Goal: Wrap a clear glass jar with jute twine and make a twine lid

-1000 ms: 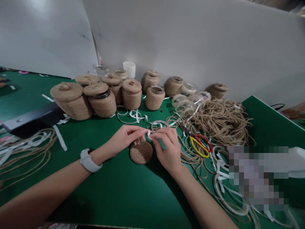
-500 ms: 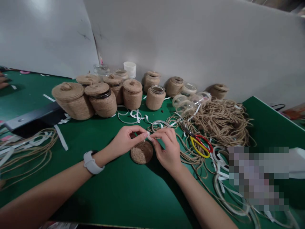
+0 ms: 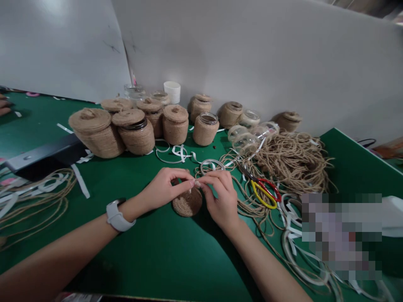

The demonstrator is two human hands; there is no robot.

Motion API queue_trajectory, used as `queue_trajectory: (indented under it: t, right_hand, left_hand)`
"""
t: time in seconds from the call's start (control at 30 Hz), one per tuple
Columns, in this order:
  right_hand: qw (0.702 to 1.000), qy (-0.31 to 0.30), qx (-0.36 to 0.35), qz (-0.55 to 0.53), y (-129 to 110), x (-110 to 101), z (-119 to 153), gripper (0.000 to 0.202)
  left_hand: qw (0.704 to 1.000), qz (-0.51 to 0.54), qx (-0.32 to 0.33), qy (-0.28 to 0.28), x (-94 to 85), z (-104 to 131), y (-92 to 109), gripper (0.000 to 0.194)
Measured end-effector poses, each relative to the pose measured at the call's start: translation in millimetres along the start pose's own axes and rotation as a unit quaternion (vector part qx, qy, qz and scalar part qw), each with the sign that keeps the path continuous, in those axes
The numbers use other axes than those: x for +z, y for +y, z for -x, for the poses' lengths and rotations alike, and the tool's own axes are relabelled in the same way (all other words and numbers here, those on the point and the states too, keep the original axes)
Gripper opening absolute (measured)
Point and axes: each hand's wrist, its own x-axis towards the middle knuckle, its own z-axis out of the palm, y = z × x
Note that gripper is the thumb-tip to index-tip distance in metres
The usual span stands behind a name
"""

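Observation:
My left hand (image 3: 165, 188) and my right hand (image 3: 222, 199) meet fingertip to fingertip, both pinched on a small whitish piece (image 3: 197, 183). It looks like a scrap of tape, but its kind is not plain. Just below the fingers lies a round coiled-twine disc (image 3: 187, 205) on the green table. The left fingers cover part of its upper edge. Scissors (image 3: 265, 193) with one red and one yellow handle lie to the right of my right hand, on strands of twine.
Several twine-wrapped jars (image 3: 137, 136) stand behind my hands. Clear lids (image 3: 247, 141) and a large heap of twine (image 3: 292, 161) lie at the back right. White strips (image 3: 81, 181) are scattered about. A dark box-like object (image 3: 47, 155) sits left; another person's hand (image 3: 3, 105) shows far left.
The whitish piece has shifted slightly between my fingertips, and my hands have turned a little while staying pinched. The disc, jars and scissors stay in place.

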Motion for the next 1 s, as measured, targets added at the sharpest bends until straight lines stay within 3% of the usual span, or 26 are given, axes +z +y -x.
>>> queue_trajectory:
  t: [0.57,0.83,1.0]
  right_hand:
    - [1.0,-0.011,0.001,-0.001,2,-2,-3,0.009]
    - [1.0,-0.001,0.019,0.012,1,-2,-2,0.02]
    - [0.999,-0.007,0.038,-0.002,2,-4,-1,0.016]
  left_hand:
    - [0.996,-0.036,0.031,-0.074,-4.5,3,-4,0.025]
    - [0.998,-0.028,0.022,-0.042,1.5,0,-11,0.021]
    - [0.997,-0.056,0.031,-0.035,0.7,1,-11,0.022]
